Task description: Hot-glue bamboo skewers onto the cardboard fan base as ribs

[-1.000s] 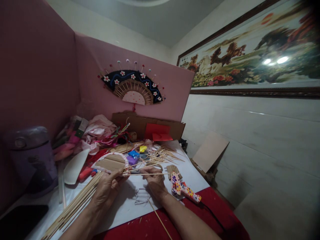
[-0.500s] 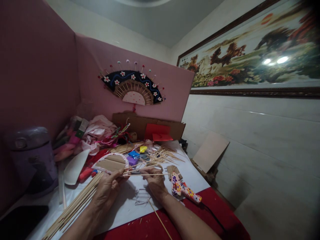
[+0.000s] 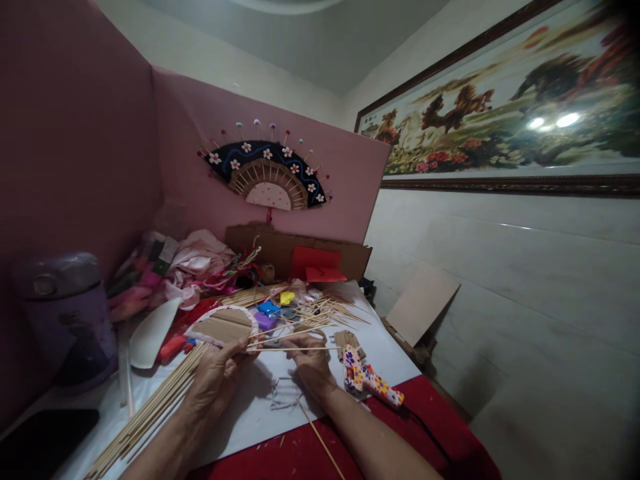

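My left hand (image 3: 220, 370) is closed, thumb and fingers pinching thin wooden sticks (image 3: 280, 333) that spread out to the right. Behind its fingertips is a half-round cardboard piece (image 3: 223, 328) with a pale, wavy trim; whether the hand touches it I cannot tell. My right hand (image 3: 313, 367) has its fingers drawn together at the lower stick, which runs level past them toward a small cardboard scrap (image 3: 347, 341). Beside the right hand lies a flower-patterned glue gun (image 3: 370, 380). A bundle of long sticks (image 3: 150, 413) passes under my left forearm.
Clay packets, including a blue one (image 3: 269, 309), and scattered skewers (image 3: 335, 310) lie at the back. A purple bottle (image 3: 67, 327), a white scoop-shaped piece (image 3: 150, 337) and a dark phone-like slab (image 3: 50, 433) stand or lie left. A decorated fan (image 3: 267, 170) hangs on the pink panel.
Both hands keep their hold and place almost unchanged. The whole view has shifted very slightly.
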`<state>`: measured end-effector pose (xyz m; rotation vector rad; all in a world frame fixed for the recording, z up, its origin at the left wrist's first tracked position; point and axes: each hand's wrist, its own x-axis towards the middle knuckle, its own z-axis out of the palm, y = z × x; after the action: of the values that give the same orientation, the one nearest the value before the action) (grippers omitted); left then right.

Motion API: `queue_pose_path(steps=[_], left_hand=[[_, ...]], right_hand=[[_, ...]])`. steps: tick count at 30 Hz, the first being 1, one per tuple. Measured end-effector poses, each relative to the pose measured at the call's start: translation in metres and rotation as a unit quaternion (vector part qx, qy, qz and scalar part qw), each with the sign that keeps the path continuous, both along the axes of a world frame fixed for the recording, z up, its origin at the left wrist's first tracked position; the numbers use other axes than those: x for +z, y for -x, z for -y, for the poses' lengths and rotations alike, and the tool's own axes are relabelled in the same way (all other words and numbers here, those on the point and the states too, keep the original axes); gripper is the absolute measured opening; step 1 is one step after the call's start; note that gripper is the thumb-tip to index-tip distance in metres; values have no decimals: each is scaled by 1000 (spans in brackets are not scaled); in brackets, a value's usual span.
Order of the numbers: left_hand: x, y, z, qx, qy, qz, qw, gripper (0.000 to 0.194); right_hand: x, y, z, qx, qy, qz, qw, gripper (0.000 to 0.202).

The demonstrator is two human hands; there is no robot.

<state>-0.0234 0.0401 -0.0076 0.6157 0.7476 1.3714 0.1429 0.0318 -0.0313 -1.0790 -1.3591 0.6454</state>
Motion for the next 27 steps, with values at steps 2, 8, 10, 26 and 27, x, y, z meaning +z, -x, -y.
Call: queue_pose_path(steps=[2,8,10,26,27], left_hand=[[0,0,0,-2,-1,-1,1000,12],[3,-1,1,-1,7,5,1000,15],[3,-1,2,-2,12,7,1000,15],[-2,0,0,-3,-3,3,1000,10],[-1,0,0,0,0,5,1000,10]], right_hand=[[0,0,0,-4,0,3,1000,14],[4,1,3,-5,9,1,1000,13],[5,0,4,-6,7,8,1000,12],[5,0,4,-5,2,13,1000,13],[4,0,4,-3,1,13,1000,13]])
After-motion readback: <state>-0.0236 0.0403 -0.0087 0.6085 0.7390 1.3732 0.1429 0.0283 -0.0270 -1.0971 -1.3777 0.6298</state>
